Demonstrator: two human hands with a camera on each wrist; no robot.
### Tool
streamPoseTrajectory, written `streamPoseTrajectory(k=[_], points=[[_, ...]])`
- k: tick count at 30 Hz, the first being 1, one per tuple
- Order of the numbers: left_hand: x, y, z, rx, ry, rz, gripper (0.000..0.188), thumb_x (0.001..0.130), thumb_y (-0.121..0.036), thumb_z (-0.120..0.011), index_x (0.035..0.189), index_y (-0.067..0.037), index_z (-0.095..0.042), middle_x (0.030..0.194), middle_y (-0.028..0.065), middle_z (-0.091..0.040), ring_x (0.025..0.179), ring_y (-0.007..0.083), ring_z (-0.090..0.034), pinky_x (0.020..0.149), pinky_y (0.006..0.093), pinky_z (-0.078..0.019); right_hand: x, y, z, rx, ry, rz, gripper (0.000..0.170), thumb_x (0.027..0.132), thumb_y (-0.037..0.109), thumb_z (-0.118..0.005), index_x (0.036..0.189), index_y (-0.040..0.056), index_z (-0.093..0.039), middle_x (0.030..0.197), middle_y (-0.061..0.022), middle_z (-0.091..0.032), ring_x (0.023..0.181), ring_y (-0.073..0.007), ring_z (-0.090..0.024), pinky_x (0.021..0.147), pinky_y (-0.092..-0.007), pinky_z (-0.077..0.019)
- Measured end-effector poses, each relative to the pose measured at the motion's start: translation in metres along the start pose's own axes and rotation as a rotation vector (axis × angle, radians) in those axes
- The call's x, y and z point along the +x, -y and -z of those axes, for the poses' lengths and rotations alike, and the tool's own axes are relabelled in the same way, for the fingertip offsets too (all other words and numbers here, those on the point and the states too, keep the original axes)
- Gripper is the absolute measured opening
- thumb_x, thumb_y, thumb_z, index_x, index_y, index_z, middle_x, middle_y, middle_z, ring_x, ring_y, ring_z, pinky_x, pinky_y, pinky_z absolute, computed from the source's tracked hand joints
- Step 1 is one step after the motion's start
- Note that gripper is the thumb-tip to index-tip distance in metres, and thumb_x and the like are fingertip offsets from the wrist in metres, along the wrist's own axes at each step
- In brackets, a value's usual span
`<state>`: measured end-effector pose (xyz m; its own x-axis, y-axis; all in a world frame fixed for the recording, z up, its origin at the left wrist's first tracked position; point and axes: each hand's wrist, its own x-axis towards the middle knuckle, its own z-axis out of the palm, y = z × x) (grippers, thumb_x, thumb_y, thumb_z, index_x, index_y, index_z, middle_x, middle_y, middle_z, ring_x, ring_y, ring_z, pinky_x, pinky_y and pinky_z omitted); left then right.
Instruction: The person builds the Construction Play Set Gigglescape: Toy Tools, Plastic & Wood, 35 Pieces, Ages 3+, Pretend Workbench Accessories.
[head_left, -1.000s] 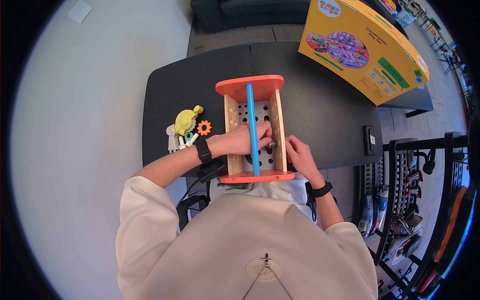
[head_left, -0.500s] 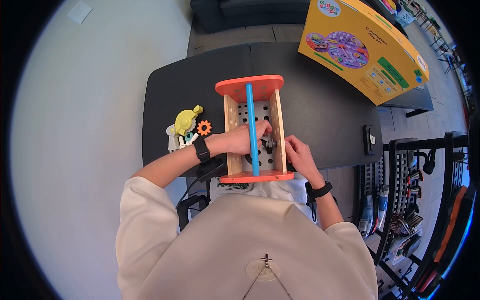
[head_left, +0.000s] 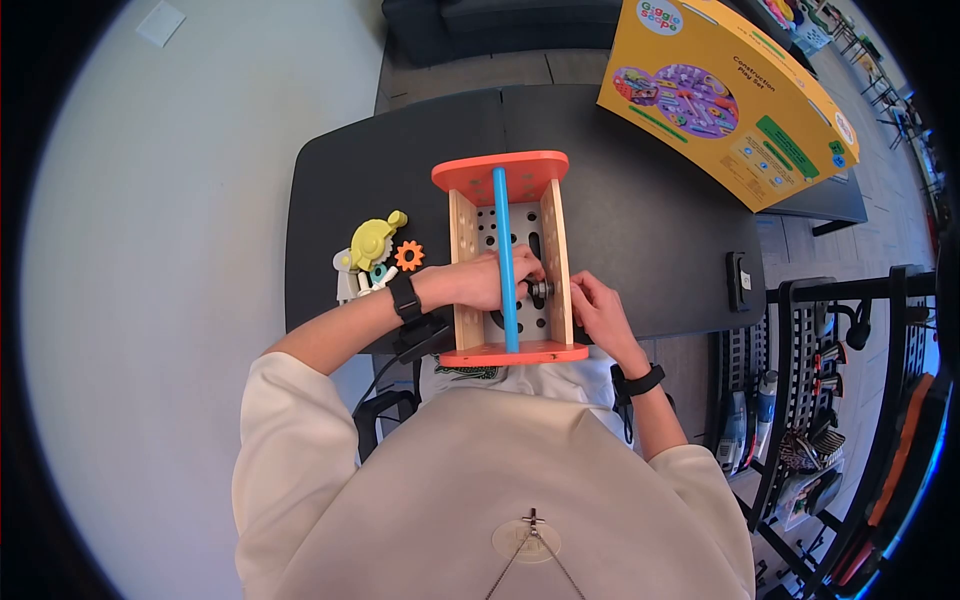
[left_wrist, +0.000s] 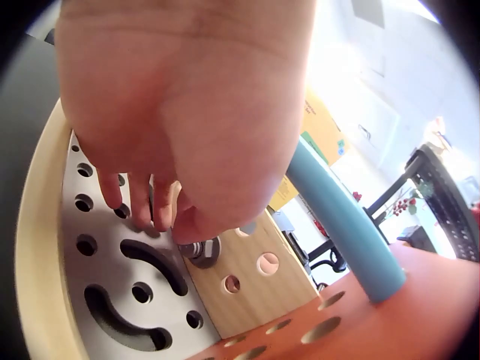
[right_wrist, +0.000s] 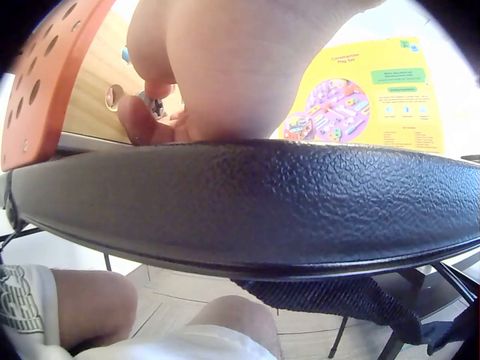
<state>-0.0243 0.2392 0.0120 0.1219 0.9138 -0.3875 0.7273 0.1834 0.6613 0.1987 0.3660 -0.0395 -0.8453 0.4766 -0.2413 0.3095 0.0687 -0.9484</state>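
An open wooden toolbox point(head_left: 558, 240) with orange ends and a blue rod handle point(head_left: 502, 230) stands at the table's near edge. Under the rod reaches my left hand point(head_left: 480, 278), fingers bent down inside the box. Its thumb and fingertips are right at a grey nut point(left_wrist: 208, 253) on a threaded bolt point(left_wrist: 190, 248) by the right side wall; the palm partly covers the spot. Outside that wall, my right hand point(head_left: 602, 312) pinches a small grey piece point(right_wrist: 155, 107), seemingly the bolt's head, mostly hidden by the fingers.
Left of the toolbox lie a yellow toy saw point(head_left: 371, 243), an orange gear point(head_left: 409, 256) and pale toy pieces point(head_left: 347, 285). A large yellow carton point(head_left: 720, 110) stands at the back right. A small black device point(head_left: 738, 281) rests near the right table edge.
The left fingers have shifted slightly toward me, down closer to the nut, after showing more of it half a second ago. The right hand and toolbox stay in place.
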Motion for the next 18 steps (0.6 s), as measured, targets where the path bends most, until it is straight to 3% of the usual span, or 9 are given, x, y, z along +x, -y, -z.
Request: streamPoseTrajectory(k=[5, 7, 13, 18], points=[[-0.001, -0.009, 0.006, -0.058, 0.025, 0.096, 0.039, 0.098, -0.01, -0.057, 0.135, 0.003, -0.054, 0.131, 0.0219, -0.057, 0.128, 0.0375, -0.056, 0.111, 0.0464, -0.0474, 0.0, 0.0, 0.0, -0.002, 0.001, 0.005, 0.029, 0.11, 0.029, -0.058, 0.109, 0.0006, -0.065, 0.073, -0.0035, -0.062, 0.061, -0.0106, -0.055, 0.059, -0.0298, -0.0453], [0.0, 0.001, -0.003, -0.058, -0.062, -0.014, 0.037, 0.097, -0.008, -0.059, 0.132, 0.002, -0.051, 0.125, 0.0213, -0.057, 0.125, 0.0377, -0.057, 0.109, 0.047, -0.0476, 0.0, 0.001, 0.0, -0.007, 0.003, 0.001, 0.029, 0.11, 0.029, -0.058, 0.109, 0.0003, -0.065, 0.073, -0.0039, -0.063, 0.062, -0.0107, -0.056, 0.059, -0.0299, -0.0455], [-0.003, -0.011, 0.013, -0.061, 0.063, 0.058, 0.044, 0.096, -0.004, -0.057, 0.139, 0.003, -0.05, 0.132, 0.0221, -0.055, 0.13, 0.0386, -0.055, 0.113, 0.0464, -0.0463, 0.0, 0.0, 0.0, -0.008, -0.003, 0.001, 0.029, 0.11, 0.028, -0.059, 0.109, -0.0001, -0.065, 0.074, -0.0041, -0.063, 0.062, -0.0108, -0.056, 0.059, -0.03, -0.0454], [-0.001, 0.004, -0.001, -0.095, -0.025, -0.03, 0.042, 0.093, 0.001, -0.055, 0.134, 0.001, -0.051, 0.134, 0.0216, -0.052, 0.131, 0.0382, -0.054, 0.113, 0.0458, -0.046, 0.0, 0.002, 0.0, -0.01, -0.003, 0.003, 0.029, 0.11, 0.029, -0.059, 0.11, 0.0, -0.065, 0.073, -0.0041, -0.062, 0.062, -0.0108, -0.056, 0.059, -0.0299, -0.045]])
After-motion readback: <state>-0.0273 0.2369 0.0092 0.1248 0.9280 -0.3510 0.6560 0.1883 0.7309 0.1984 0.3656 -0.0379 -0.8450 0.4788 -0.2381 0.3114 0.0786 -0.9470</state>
